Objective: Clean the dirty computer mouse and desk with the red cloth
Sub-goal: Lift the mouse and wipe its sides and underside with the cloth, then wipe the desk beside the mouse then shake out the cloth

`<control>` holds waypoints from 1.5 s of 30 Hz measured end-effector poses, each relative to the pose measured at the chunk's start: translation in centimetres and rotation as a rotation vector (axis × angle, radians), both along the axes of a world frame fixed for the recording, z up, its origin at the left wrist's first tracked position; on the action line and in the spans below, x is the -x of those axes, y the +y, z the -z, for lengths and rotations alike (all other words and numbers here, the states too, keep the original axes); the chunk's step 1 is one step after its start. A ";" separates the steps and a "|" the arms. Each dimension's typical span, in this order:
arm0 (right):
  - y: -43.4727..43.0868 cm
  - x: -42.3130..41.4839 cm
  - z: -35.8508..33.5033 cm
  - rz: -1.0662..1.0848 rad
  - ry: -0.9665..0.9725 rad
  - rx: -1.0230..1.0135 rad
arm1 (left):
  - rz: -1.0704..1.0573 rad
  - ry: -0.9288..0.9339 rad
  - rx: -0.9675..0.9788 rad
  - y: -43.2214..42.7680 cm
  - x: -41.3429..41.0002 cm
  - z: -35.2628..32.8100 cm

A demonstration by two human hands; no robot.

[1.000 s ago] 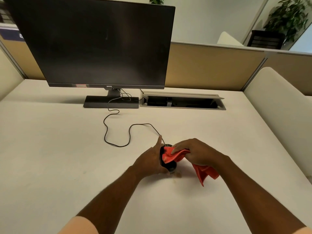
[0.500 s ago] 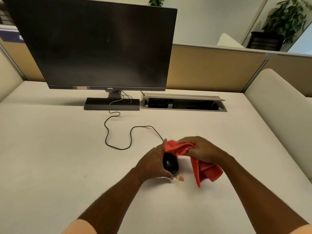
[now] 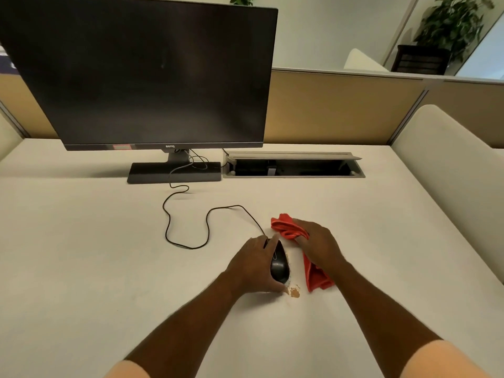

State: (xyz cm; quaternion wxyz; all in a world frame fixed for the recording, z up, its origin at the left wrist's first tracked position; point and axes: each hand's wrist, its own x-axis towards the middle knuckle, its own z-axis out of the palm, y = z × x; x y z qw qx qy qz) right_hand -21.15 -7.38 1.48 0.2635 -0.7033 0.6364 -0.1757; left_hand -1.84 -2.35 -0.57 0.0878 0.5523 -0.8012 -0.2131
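**Cloth off the mouse**

My left hand [image 3: 256, 264] still grips the black mouse [image 3: 279, 264] on the desk [image 3: 81, 255]. My right hand [image 3: 317, 246], bunching the red cloth [image 3: 316, 276], has moved right, clear of the mouse. A brown stain [image 3: 294, 292] now shows beside it.

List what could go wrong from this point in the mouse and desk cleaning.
1. The brown stain sits on the desk right beside the left hand and the black mouse; sliding the mouse back could drag it through the mess.
2. The right hand holds the red cloth bunched, so a wipe might smear rather than lift.
3. The mouse cable lies looped nearby and could snag.
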 end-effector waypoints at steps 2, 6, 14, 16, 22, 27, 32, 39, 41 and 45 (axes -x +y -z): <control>-0.1 -0.8 0.8 -0.027 0.031 -0.016 | -0.018 0.051 -0.013 -0.4 -0.6 -0.6; -0.4 -1.9 1.7 -0.119 0.057 0.007 | -0.033 0.151 -0.024 -1.6 -2.3 -2.3; -1.2 -4.6 0.3 -0.395 -0.110 -0.120 | -0.023 0.160 0.004 -3.8 -3.4 -4.2; -0.9 -4.7 0.6 -0.422 -0.139 -0.169 | -0.022 0.161 0.007 -4.1 -3.3 -4.2; 1.0 -3.9 1.1 -0.461 -0.155 -0.275 | -0.063 0.170 -0.034 -4.9 -3.2 -3.6; 3.0 -3.0 1.3 -0.589 -0.095 -0.307 | -0.072 0.125 -0.040 -5.1 -2.8 -2.8; 5.0 -1.7 2.2 -0.654 -0.099 -0.237 | -0.040 0.056 -0.050 -5.2 -1.8 -1.5; 5.5 -1.0 2.8 -0.701 -0.101 -0.229 | -0.001 -0.027 -0.057 -5.1 -0.8 -0.2; 5.4 -0.9 2.7 -0.708 -0.096 -0.229 | -0.004 -0.027 -0.062 -5.0 -0.7 0.1; 5.4 -0.9 2.6 -0.701 -0.082 -0.233 | -0.011 -0.008 -0.078 -4.9 -0.8 0.6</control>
